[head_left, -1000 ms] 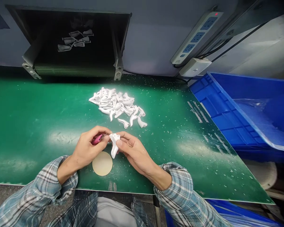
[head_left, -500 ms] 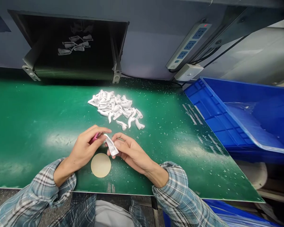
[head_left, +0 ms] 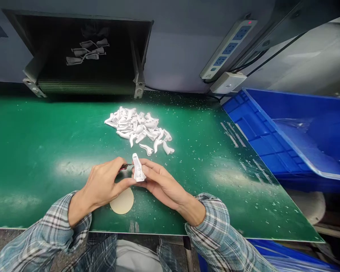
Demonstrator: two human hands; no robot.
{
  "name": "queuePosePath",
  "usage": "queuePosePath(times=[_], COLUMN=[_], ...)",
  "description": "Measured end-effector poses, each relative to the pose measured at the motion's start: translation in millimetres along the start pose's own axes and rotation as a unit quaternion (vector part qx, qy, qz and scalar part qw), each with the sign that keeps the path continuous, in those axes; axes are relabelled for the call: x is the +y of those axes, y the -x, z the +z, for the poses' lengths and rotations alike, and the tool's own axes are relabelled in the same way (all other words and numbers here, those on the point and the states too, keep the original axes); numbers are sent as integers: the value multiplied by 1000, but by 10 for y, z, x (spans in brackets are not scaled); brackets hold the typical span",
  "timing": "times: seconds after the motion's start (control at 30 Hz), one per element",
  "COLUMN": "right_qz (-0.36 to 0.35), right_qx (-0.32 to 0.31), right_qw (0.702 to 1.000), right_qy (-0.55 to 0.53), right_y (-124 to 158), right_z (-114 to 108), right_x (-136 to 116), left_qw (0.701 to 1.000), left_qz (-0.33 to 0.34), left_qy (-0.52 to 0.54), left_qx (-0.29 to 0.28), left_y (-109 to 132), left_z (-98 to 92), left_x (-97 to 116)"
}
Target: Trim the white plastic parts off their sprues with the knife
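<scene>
Your left hand pinches a small dark-tipped tool beside the white plastic part gripped by your right hand, low center; many like parts remain heaped above (loose, on the green mat).

Pretty basic workshop setup: grey wall with a dark louvered recess, a power strip above the green counter, and a big blue plastic bin off to the right.
</scene>
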State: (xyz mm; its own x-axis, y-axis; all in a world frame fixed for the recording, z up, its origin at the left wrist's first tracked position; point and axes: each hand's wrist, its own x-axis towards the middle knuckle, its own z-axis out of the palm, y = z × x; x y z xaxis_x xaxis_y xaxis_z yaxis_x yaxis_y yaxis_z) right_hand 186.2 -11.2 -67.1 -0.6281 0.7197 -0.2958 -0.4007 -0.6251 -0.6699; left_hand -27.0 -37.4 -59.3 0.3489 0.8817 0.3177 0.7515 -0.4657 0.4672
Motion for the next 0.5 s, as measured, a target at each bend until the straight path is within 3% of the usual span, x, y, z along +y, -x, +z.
queuePosePath(times=[0.5], right_qz=[-19], right_qx=[34], right_qw=[998], right_qy=[51], right_y=[10], right_z=[-3], right_x=[31], left_qw=[996], left_qz=[-35], left_qy=[-48], left_qx=[-73], left_y=[-16], left_z=[17], left_x=[41])
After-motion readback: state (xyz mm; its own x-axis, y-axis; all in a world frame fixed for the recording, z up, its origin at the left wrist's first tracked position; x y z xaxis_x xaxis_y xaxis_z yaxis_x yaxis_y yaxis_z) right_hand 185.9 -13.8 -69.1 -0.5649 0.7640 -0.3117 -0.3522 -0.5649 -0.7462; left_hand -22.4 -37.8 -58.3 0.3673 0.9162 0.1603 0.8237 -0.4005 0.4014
